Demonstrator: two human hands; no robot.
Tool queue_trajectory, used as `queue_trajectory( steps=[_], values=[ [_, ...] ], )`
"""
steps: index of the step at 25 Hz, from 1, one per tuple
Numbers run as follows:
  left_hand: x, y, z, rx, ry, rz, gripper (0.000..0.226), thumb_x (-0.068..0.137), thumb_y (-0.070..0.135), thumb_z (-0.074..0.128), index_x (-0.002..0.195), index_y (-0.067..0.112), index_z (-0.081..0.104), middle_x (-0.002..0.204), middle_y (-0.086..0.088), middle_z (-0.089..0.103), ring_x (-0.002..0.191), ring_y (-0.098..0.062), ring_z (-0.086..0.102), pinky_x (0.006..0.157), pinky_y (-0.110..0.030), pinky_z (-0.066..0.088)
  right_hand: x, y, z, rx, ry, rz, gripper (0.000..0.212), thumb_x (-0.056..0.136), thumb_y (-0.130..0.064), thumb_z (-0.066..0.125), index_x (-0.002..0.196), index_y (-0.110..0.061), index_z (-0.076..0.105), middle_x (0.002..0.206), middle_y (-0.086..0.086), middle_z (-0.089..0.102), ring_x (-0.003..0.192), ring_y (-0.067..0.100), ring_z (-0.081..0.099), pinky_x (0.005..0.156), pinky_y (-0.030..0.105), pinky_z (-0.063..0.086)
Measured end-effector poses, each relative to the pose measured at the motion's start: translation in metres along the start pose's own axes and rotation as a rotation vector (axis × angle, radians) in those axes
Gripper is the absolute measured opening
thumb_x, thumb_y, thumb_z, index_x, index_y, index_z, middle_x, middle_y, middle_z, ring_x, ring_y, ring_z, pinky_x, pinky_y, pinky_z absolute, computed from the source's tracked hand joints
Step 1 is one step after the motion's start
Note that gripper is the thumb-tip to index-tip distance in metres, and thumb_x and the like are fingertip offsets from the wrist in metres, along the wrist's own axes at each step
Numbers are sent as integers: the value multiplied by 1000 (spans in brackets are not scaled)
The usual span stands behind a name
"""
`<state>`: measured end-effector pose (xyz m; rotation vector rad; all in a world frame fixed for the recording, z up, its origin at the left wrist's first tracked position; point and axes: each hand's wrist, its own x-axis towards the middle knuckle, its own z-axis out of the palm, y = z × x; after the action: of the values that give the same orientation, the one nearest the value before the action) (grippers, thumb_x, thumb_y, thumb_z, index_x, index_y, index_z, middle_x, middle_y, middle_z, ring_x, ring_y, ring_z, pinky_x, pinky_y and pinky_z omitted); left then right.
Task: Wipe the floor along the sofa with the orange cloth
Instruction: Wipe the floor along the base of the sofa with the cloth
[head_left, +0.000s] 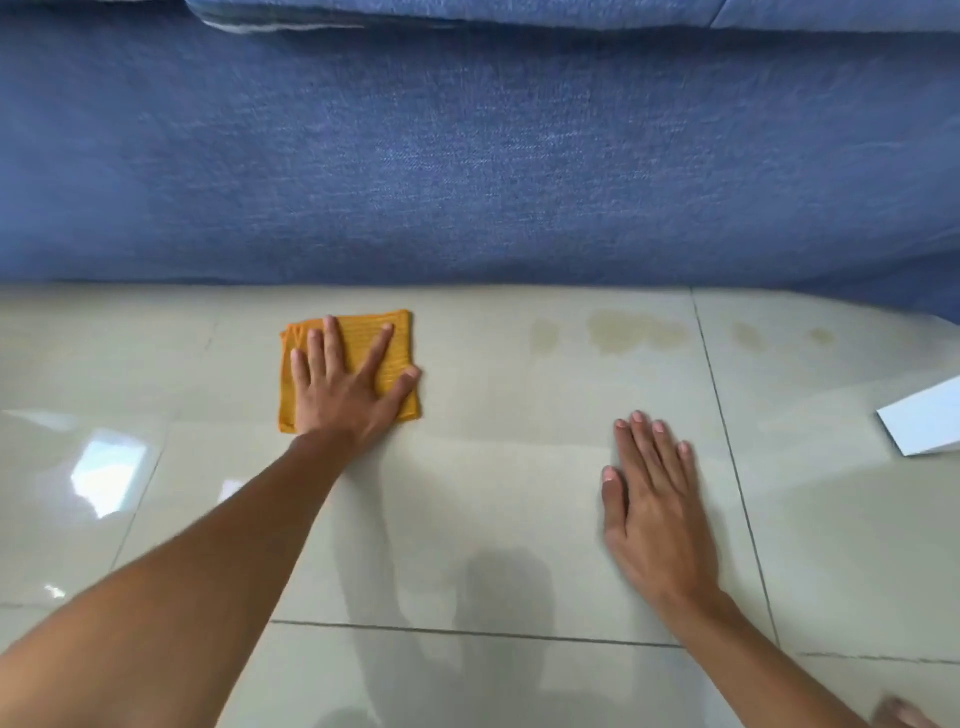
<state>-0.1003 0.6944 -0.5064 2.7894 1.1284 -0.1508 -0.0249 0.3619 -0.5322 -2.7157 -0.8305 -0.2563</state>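
Observation:
A folded orange cloth (397, 358) lies flat on the glossy beige tiled floor (493, 493), just in front of the blue sofa's base (467, 166). My left hand (348, 384) presses down on the cloth with fingers spread, covering much of it. My right hand (654, 499) rests palm-down on the bare tile further right and nearer to me, holding nothing. Yellowish stains (634, 332) mark the floor beside the sofa, to the right of the cloth.
A white sheet or box corner (924, 421) sits on the floor at the right edge. Dark grout lines (727, 441) run between tiles. Toes (904, 714) show at the bottom right. Window glare reflects at the left.

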Motion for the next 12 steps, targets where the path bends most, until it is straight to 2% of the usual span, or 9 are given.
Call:
queue_trajectory(
  steps=[2,5,7,9,12],
  values=[
    [-6,46,4,3,-7,105,74,83,81,14,151,53,5,164,-16,-7,151,-35,-4,122,-53,-4,1,2,-1,24,-4,-9,53,100,-28,36,148,-6,43,158,11,38,150,27,30,123,49,21],
    [-71,82,13,6,1,248,73,84,80,22,151,52,13,164,-19,0,151,-36,1,122,-54,3,4,9,-5,102,-41,-22,56,99,-33,37,148,-7,45,157,10,40,148,27,33,123,42,16],
    [-130,71,18,11,-5,331,72,84,80,26,150,53,15,165,-16,1,152,-33,1,122,-52,7,7,18,-12,125,-67,-48,58,97,-36,38,146,-5,47,155,12,43,146,28,37,122,36,15],
    [-163,39,18,19,-24,358,72,84,81,27,150,54,15,165,-12,1,152,-30,0,121,-50,8,11,33,-21,85,-66,-53,60,97,-37,38,144,-2,49,153,14,46,144,28,40,121,36,18],
    [-136,-2,10,50,-18,213,75,80,84,14,149,55,10,165,-11,-2,152,-29,-1,122,-49,6,17,61,-26,26,-33,22,60,96,-38,36,142,-2,51,150,16,49,142,30,43,122,36,12]
  ],
)
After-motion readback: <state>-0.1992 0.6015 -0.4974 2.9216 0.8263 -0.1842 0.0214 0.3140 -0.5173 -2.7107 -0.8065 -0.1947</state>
